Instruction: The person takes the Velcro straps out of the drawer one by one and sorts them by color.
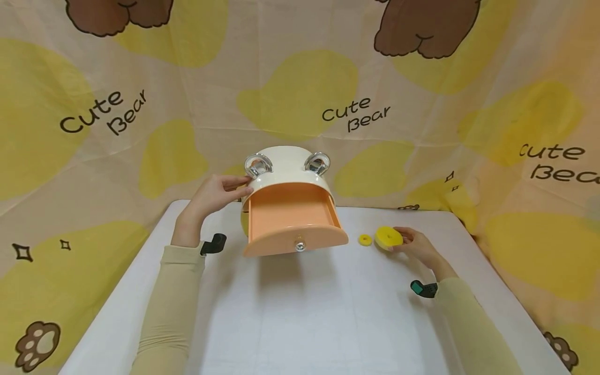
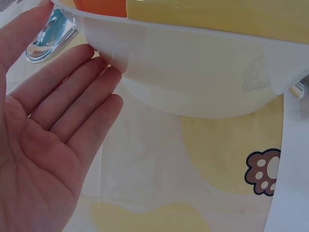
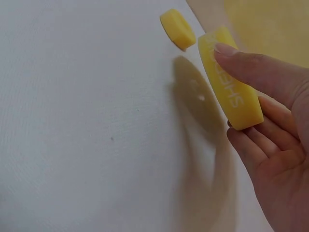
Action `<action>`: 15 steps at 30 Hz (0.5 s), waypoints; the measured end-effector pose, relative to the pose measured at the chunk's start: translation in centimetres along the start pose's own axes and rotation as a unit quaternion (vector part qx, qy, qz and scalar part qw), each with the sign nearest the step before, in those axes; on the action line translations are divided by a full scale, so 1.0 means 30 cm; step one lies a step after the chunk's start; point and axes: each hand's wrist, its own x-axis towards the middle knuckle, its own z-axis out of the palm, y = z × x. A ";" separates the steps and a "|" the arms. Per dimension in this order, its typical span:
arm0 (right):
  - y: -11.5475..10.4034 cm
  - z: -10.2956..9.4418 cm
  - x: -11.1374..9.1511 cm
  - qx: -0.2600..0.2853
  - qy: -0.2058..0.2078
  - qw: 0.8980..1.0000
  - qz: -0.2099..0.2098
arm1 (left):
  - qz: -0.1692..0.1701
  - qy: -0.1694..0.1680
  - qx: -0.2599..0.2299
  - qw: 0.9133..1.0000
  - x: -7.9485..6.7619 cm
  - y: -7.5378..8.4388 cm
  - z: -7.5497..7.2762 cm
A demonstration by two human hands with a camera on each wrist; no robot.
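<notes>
A cream storage box (image 1: pixel 287 174) with silver ears stands at the back of the table, its orange drawer (image 1: pixel 290 208) pulled out. My left hand (image 1: pixel 215 197) touches the box's left side near the ear. Its fingers are extended, fingertips on the white shell (image 2: pixel 183 72) in the left wrist view. To the box's right, my right hand (image 1: pixel 419 247) holds a thick yellow disc (image 1: pixel 388 238) with a small central hole. In the right wrist view, thumb and fingers pinch the disc, which has white lettering on its rim and is tilted above the table. A smaller yellow ring (image 1: pixel 365 240) lies beside it.
The table (image 1: pixel 300 333) has a white surface. A printed cloth (image 1: pixel 290 99) hangs behind it and along both sides, close behind the box. A silver knob (image 1: pixel 300 246) sticks out from the drawer front. Each wrist wears a small black device.
</notes>
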 end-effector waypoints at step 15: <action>0.015 0.045 0.015 0.058 0.017 0.998 -0.002 | -0.005 0.000 0.003 1.000 0.004 -0.006 0.001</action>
